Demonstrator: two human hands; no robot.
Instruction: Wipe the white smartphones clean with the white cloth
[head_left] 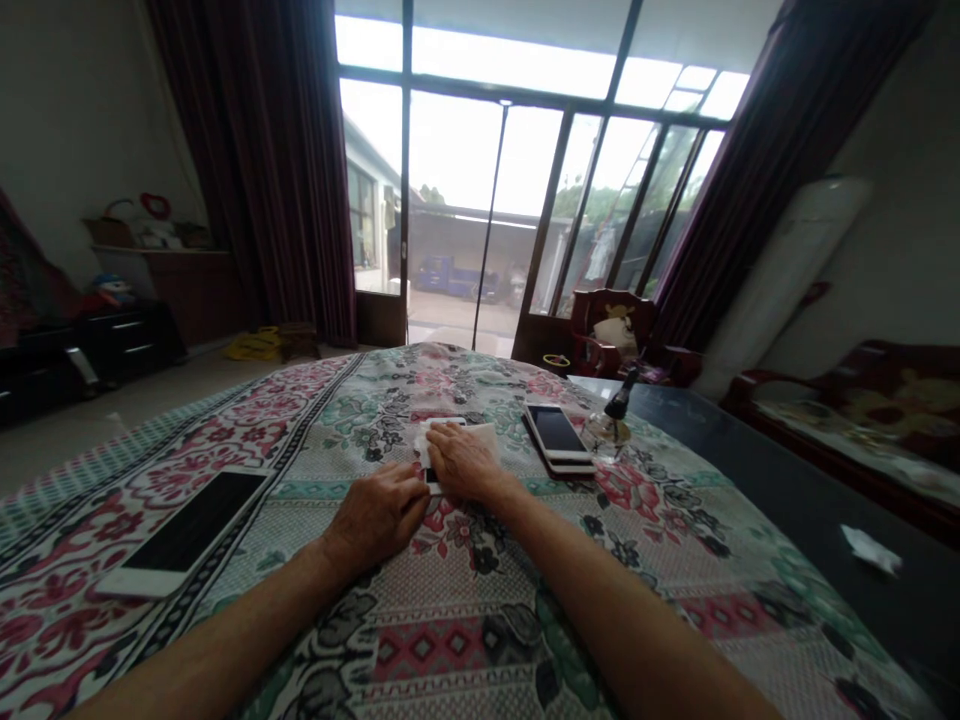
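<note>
Phone [433, 478] lies mid-cloth under a white wipe [480, 435]. Right hand [463, 462] rests flat, fingers extended, on the wipe; left hand [379, 515], curled, pinches the phone's near edge. Second phone [559, 437] at 2 o'clock.

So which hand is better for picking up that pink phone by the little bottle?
Probably the right hand: the pink phone lies on its side, while the left hand sits farther away.

Phone [442, 450] under both hands mid-cloth [465, 620], tablet [187, 535] off to the left, stacked phones [559, 440] to the right, small bottle [619, 405] just beyond those.
</note>
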